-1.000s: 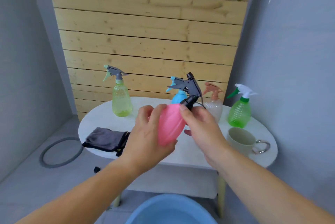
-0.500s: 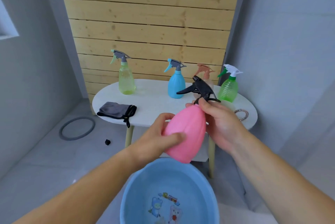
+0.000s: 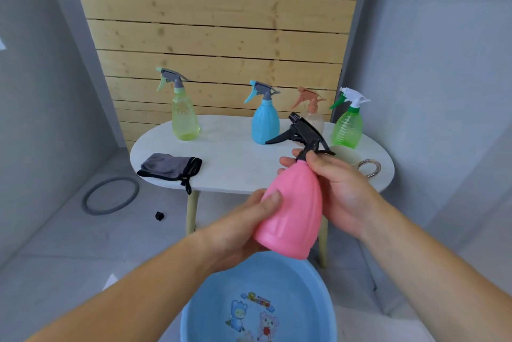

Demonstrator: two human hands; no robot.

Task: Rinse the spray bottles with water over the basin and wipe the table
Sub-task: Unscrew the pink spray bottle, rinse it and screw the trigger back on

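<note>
I hold a pink spray bottle (image 3: 293,208) with a black trigger head (image 3: 303,133) over the blue basin (image 3: 221,311). My left hand (image 3: 243,225) grips the bottle's lower body. My right hand (image 3: 335,189) wraps its neck just under the black head. On the white oval table (image 3: 230,164) stand a yellow-green bottle (image 3: 185,117), a blue bottle (image 3: 264,122), a clear bottle with an orange-brown head (image 3: 313,111) and a green bottle (image 3: 347,126). A grey cloth (image 3: 169,167) lies on the table's left front.
A cup with a metal ring handle (image 3: 370,167) sits on the table behind my right hand. A grey ring (image 3: 110,196) and a small black piece (image 3: 158,215) lie on the floor to the left. Grey walls close in on both sides.
I have stepped back from the table and brought the pink bottle down over the basin. The bottle has turned more upright. Both hands keep their hold.
</note>
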